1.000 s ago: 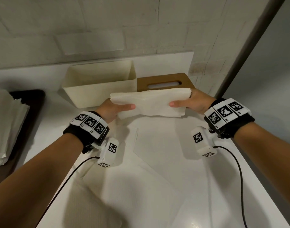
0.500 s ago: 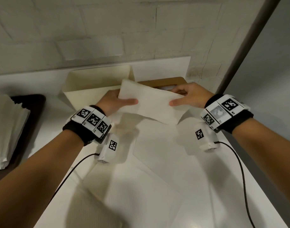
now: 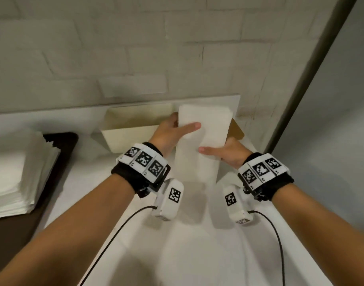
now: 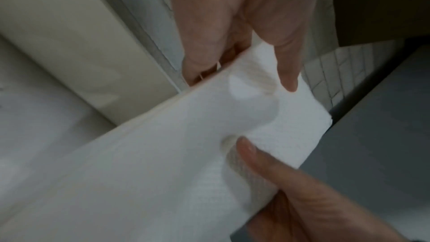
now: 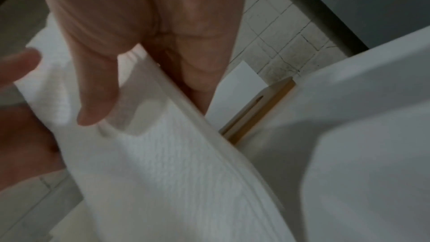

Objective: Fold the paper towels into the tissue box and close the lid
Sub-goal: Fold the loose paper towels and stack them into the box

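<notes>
Head view: my left hand (image 3: pixel 172 131) and right hand (image 3: pixel 228 151) each pinch one folded paper towel (image 3: pixel 201 141), held upright at twelve o'clock beside one open tissue box (image 3: pixel 131 131), its inside empty; one lid (image 3: pixel 236 129) lies behind.

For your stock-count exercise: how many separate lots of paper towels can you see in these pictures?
2. One folded bundle is held up between the left hand and right hand, in front of the open tissue box. One stack lies far left on a dark tray. Towels inside the box may be hidden.
</notes>
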Demonstrator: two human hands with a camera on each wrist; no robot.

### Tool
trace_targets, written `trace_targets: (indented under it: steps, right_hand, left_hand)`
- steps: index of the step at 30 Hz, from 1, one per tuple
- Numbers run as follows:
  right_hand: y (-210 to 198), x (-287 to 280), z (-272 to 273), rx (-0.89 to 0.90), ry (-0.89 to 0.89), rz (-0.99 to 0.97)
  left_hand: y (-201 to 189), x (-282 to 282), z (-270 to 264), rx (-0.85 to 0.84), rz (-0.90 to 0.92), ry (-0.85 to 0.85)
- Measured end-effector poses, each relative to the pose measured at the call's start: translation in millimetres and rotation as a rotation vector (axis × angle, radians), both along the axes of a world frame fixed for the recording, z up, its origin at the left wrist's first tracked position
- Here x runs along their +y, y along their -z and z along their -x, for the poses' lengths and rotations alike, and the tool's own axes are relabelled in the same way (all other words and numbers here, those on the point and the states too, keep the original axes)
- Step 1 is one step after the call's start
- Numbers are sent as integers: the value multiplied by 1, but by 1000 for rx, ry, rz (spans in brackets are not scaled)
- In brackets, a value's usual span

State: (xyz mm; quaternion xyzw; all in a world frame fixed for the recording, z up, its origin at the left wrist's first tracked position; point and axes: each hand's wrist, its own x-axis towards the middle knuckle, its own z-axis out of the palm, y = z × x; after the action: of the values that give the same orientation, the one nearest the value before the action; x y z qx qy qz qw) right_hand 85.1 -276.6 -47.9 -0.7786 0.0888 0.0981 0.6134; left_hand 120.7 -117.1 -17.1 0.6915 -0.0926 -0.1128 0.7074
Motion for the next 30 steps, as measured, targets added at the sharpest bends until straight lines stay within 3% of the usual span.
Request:
trace_targets:
  steps: [5, 12, 16, 20, 27, 30]
  right_hand:
    - [0, 7, 5, -53, 82, -69]
    - [-19, 5, -1, -196, 179, -95]
    - [-8, 4, 3, -118, 88, -94]
    - [-7, 3, 2, -118, 128, -134]
    - [-39, 0, -15, -202, 293, -478]
    - [-53, 1, -24, -241, 275, -523]
  left_hand:
    - [9, -9, 12, 94, 149, -7]
    - [1, -11, 7, 45, 297, 45]
    - [13, -9, 7, 72, 277, 49]
    - [23, -12, 7, 110, 233, 34]
    - [49, -2, 6, 54, -196, 135]
    - [45, 14, 1, 124, -96, 42]
